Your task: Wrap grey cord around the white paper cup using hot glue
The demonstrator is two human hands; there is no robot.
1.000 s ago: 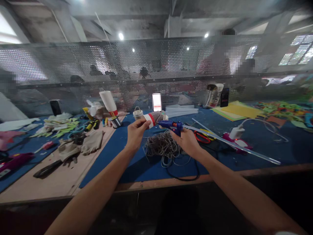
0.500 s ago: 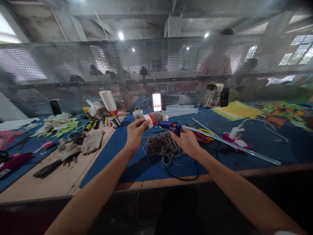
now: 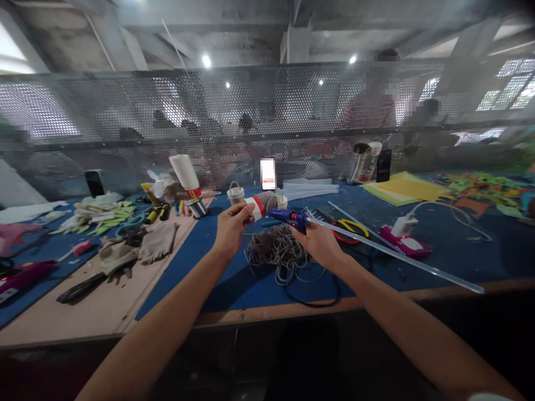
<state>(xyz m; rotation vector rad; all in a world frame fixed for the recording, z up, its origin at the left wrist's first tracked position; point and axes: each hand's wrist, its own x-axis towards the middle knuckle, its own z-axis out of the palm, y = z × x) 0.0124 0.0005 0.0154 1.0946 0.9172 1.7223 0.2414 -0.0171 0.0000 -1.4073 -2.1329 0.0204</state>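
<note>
My left hand (image 3: 231, 227) is closed on a cylinder (image 3: 263, 204) with a white and red end, partly wrapped in grey cord. It is held up above the blue mat (image 3: 234, 278). My right hand (image 3: 318, 243) grips a blue glue gun (image 3: 289, 216) whose nozzle points left at the wrapped cylinder. A long clear glue stick (image 3: 397, 256) juts out of the gun's back toward the right. Below both hands lies a loose pile of grey cord (image 3: 278, 250), and a black cable (image 3: 321, 298) loops near the table's front edge.
Red and yellow scissors (image 3: 349, 229) and a pink-and-white device (image 3: 404, 239) lie right of the hands. A stack of paper cups (image 3: 186, 178), gloves (image 3: 142, 248), tools and paper scraps crowd the left. Yellow sheets (image 3: 407, 189) are at the back right. A perforated metal screen (image 3: 267, 111) separates other people.
The glue gun has tilted and shifted slightly left, closer to the wrapped cylinder. My left hand has stayed almost still.
</note>
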